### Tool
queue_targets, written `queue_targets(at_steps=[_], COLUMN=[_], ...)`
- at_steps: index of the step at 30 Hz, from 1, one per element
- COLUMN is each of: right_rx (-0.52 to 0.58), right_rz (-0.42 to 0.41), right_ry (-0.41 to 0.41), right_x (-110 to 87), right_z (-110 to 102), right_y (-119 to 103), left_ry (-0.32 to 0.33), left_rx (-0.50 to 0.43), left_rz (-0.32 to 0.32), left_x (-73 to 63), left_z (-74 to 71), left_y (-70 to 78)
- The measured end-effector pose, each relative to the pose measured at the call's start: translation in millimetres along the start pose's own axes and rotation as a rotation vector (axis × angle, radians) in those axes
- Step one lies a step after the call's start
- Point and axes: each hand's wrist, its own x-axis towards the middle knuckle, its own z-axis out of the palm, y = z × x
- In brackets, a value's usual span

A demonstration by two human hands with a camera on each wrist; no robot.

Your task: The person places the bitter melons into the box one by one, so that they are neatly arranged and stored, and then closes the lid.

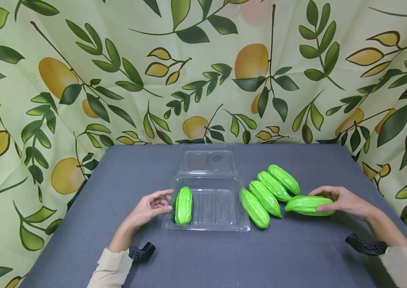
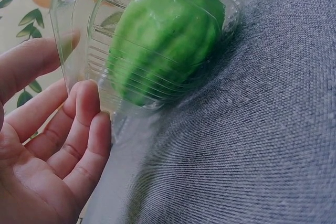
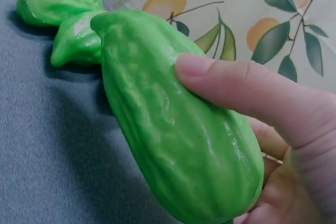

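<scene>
In the head view, my left hand (image 1: 153,205) is at the left rim of a clear plastic clamshell container (image 1: 218,226). Its thumb and fingers (image 2: 88,98) curl about that rim, seen up close in the left wrist view. One green bitter melon (image 1: 183,205) lies lengthwise inside, along the container's left side. On the right, my right hand (image 1: 345,201) grips another bitter melon (image 3: 178,124), thumb on the near side and fingers behind it. This melon points left, its tip close to the row of other melons; the right wrist view shows its ridged, glossy skin.
Several more bitter melons (image 1: 265,199) lie slanted in a row right of the container, the nearest one overlapping its right rim. The open lid (image 1: 207,161) extends toward the back of the grey table (image 1: 203,260). A leaf-and-fruit patterned cloth (image 1: 203,72) hangs behind.
</scene>
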Motion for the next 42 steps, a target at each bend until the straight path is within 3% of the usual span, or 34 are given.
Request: queue_targets(at_steps=[10, 23, 29, 37, 42], right_rx=[0.083, 0.055, 0.039, 0.121, 0.125], right_rz=[-0.045, -0.038, 0.023, 0.03, 0.082], right_ry=[-0.024, 0.022, 0.061, 0.047, 0.063], right_x=[2.3, 5.5, 8.1, 12.5, 13.9], right_z=[-1.6, 0.6, 4.0, 10.7, 13.5], right_y=[-7.2, -18.1, -24.4, -24.4, -28.2], left_ry=[0.004, 0.018, 0.015, 0.012, 0.009], left_rx=[0.0, -0.004, -0.002, -0.004, -0.01], left_rz=[0.001, -0.002, 0.002, 0.007, 0.003], left_x=[0.0, 0.4, 0.3, -0.1, 0.8], left_z=[0.4, 0.8, 0.2, 0.0, -0.2], left_y=[0.7, 0.7, -0.5, -1.3, -0.4])
